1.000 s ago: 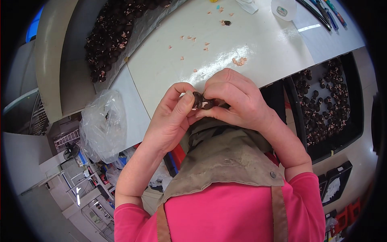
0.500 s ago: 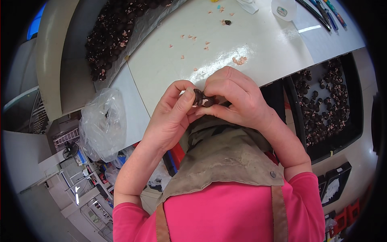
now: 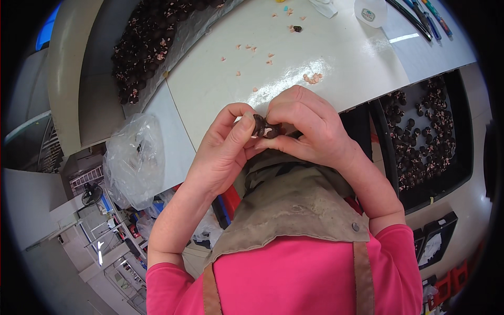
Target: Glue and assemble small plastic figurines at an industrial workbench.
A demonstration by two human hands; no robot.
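Observation:
Close to my body, just over the table's near edge, both hands hold one small dark brown rounded figure [image 3: 269, 130] with pale pink patches. My left hand [image 3: 226, 144] pinches its left end between thumb and fingers. My right hand [image 3: 310, 126] has its thumb below and bent fingers above the right end, covering part of it. Beyond the hands, a little cluster of pale pink pieces [image 3: 313, 79] lies on the white table [image 3: 205, 73]. More small pink bits [image 3: 247, 48] are scattered farther off, near a small dark piece [image 3: 297, 29].
A large heap of similar dark pieces [image 3: 147, 47] lies on plastic sheeting at far left. A black tray [image 3: 462, 152] of them stands on the right. A clear plastic bag [image 3: 135, 160] hangs at the left edge; pens [image 3: 430, 23] and a white round item [image 3: 370, 11] are far right.
Both hands keep their hold on the dark figure, which appears turned very slightly. Nothing else has visibly moved on the table.

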